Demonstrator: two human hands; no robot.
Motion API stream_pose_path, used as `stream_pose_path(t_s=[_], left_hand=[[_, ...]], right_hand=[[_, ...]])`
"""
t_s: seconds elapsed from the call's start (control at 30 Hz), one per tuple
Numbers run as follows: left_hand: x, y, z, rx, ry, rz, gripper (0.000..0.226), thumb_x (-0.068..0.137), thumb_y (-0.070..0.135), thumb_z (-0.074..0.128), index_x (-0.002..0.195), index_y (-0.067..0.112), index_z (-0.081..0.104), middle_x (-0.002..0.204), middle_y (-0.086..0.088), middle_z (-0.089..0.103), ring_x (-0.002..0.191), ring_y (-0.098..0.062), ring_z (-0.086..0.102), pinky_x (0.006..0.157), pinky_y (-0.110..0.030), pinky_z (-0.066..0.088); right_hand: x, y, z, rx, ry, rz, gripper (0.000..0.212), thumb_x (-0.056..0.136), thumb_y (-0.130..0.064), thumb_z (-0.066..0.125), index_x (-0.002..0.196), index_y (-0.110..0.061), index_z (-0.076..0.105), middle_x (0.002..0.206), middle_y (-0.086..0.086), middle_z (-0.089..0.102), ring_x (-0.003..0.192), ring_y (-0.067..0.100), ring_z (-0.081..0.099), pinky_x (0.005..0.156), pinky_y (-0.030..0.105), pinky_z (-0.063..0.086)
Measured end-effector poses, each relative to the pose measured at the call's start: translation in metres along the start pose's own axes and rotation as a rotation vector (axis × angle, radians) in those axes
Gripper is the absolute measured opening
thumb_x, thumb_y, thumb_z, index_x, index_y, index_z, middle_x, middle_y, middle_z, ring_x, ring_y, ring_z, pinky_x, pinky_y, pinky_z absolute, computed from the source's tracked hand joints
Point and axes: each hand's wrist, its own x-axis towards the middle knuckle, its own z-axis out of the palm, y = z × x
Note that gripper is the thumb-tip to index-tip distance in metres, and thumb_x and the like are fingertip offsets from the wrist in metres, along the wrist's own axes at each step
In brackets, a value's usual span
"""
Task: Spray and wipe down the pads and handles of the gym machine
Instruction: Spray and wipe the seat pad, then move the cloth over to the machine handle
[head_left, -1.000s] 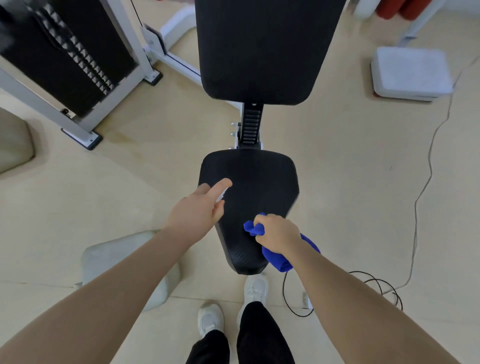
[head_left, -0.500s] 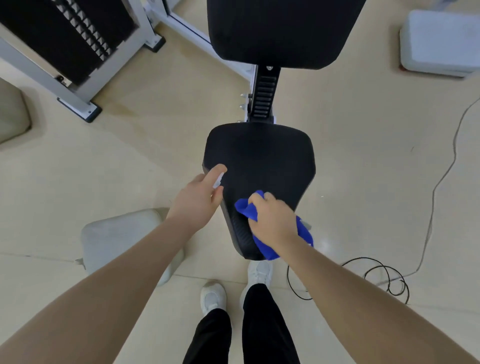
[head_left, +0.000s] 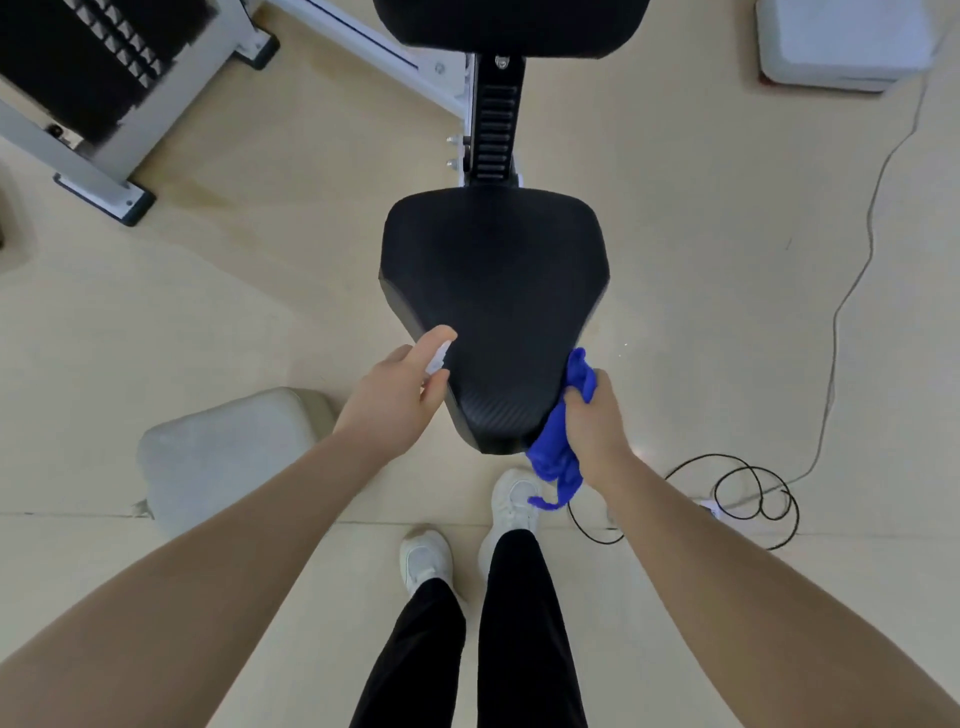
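- Your right hand (head_left: 595, 423) is clenched round a bunched blue cloth (head_left: 558, 441), just right of centre in the frame, with the cloth pressed against the lower right edge of the black seat pad (head_left: 493, 291).
- A loose tail of the cloth hangs below your fist, over your white shoe (head_left: 511, 501).
- Your left hand (head_left: 397, 397) sits at the seat pad's lower left edge and grasps a small white object (head_left: 438, 358); your forefinger lies stretched along the top of it. Only a sliver shows between finger and thumb, so you cannot tell from here what it is.
- The seat pad fills the middle of the frame, wide at the top and narrowing toward you, its tip between your two hands.
- Above it, a black notched post (head_left: 493, 130) rises to the lower edge of a black back pad (head_left: 511, 26) at the top centre of the frame.
- A white frame bar (head_left: 363, 41) runs from the post toward the upper left, where a dark weight stack (head_left: 78, 57) stands in a grey frame.
- A pale grey cushion-like block (head_left: 223, 457) lies on the floor at the lower left, beside your left forearm.
- A white block (head_left: 841, 41) sits in the upper right corner.
- A thin cable (head_left: 852, 291) trails down the right side to a black coil (head_left: 748, 488) on the floor near your right forearm.
- Your legs in black trousers (head_left: 478, 649) stand at the bottom centre.
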Motion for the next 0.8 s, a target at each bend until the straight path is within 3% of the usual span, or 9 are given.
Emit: stream_pose_path(t_s=[0.1,0.23,0.3,0.37,0.47,0.5,0.6,0.7,0.8], left_hand=[[-0.010,0.003,0.003,0.007,-0.040,0.007,0.038,0.096,0.023,0.039,0.133,0.029,0.036,0.091,-0.009,0.055,0.075,-0.026,0.051,0.071,-0.034,0.043],[-0.016,0.011,-0.009,-0.006,-0.019,0.003,0.039,0.095,0.022,0.041,0.133,0.028,0.038,0.088,-0.009,0.053,0.073,-0.026,0.049,0.069,-0.034,0.041],[-0.018,0.016,-0.022,0.025,-0.005,0.018,0.039,0.096,0.021,0.040,0.134,0.027,0.037,0.087,-0.009,0.052,0.073,-0.026,0.049,0.067,-0.033,0.040],[-0.021,0.021,-0.037,0.049,0.015,0.027,0.040,0.096,0.020,0.040,0.135,0.027,0.037,0.086,-0.009,0.051,0.072,-0.026,0.049,0.067,-0.034,0.041],[-0.024,0.033,-0.059,0.056,0.064,0.020,0.039,0.095,0.021,0.040,0.133,0.028,0.038,0.087,-0.009,0.053,0.071,-0.025,0.049,0.066,-0.032,0.039],[-0.027,0.039,-0.066,0.050,0.078,0.011,0.038,0.095,0.021,0.040,0.132,0.029,0.038,0.088,-0.009,0.053,0.071,-0.026,0.050,0.066,-0.030,0.038],[-0.033,0.065,-0.092,0.067,0.102,0.020,0.039,0.095,0.020,0.039,0.133,0.027,0.038,0.076,-0.006,0.049,0.068,-0.025,0.047,0.063,-0.029,0.034],[-0.034,0.095,-0.120,0.107,0.128,0.056,0.039,0.096,0.021,0.039,0.134,0.028,0.038,0.066,0.002,0.040,0.065,-0.023,0.044,0.059,-0.029,0.032],[-0.040,0.130,-0.158,0.083,0.206,0.054,0.036,0.095,0.022,0.037,0.130,0.031,0.037,0.065,0.003,0.040,0.056,-0.017,0.041,0.045,-0.026,0.029]], right_hand=[[-0.029,-0.002,-0.007,-0.164,-0.019,-0.238,0.018,0.086,-0.005,0.044,0.100,-0.015,0.052,0.093,0.000,0.055,0.082,0.021,0.053,0.075,0.035,0.044],[-0.045,-0.027,0.002,-0.789,-0.054,-0.710,0.028,0.086,-0.011,0.053,0.114,-0.016,0.054,0.108,0.003,0.049,0.084,0.021,0.050,0.069,0.028,0.039],[-0.048,-0.036,0.012,-1.070,-0.074,-0.767,0.034,0.087,-0.013,0.051,0.120,-0.020,0.050,0.115,0.006,0.047,0.090,0.023,0.048,0.075,0.031,0.041],[-0.051,-0.039,0.013,-1.223,-0.220,-0.776,0.033,0.088,-0.015,0.050,0.120,-0.022,0.049,0.119,0.005,0.046,0.093,0.022,0.047,0.080,0.033,0.043],[-0.054,-0.063,-0.003,-1.175,-0.506,-0.662,0.027,0.090,-0.014,0.050,0.117,-0.020,0.055,0.116,0.004,0.048,0.094,0.023,0.051,0.080,0.032,0.045],[-0.055,-0.075,-0.011,-1.079,-0.473,-0.623,0.027,0.090,-0.013,0.049,0.116,-0.019,0.056,0.114,0.005,0.049,0.095,0.025,0.054,0.081,0.034,0.045],[-0.054,-0.129,-0.036,-0.882,-0.166,-0.684,0.027,0.090,-0.014,0.050,0.116,-0.019,0.055,0.112,0.007,0.049,0.093,0.029,0.054,0.081,0.033,0.044],[-0.066,-0.186,-0.056,-0.887,-0.071,-0.828,0.026,0.089,-0.015,0.051,0.115,-0.018,0.056,0.110,0.009,0.051,0.093,0.030,0.053,0.081,0.035,0.045],[-0.090,-0.235,-0.078,-0.931,0.008,-0.886,0.026,0.090,-0.018,0.051,0.115,-0.019,0.055,0.112,0.007,0.053,0.092,0.029,0.053,0.079,0.036,0.046]])
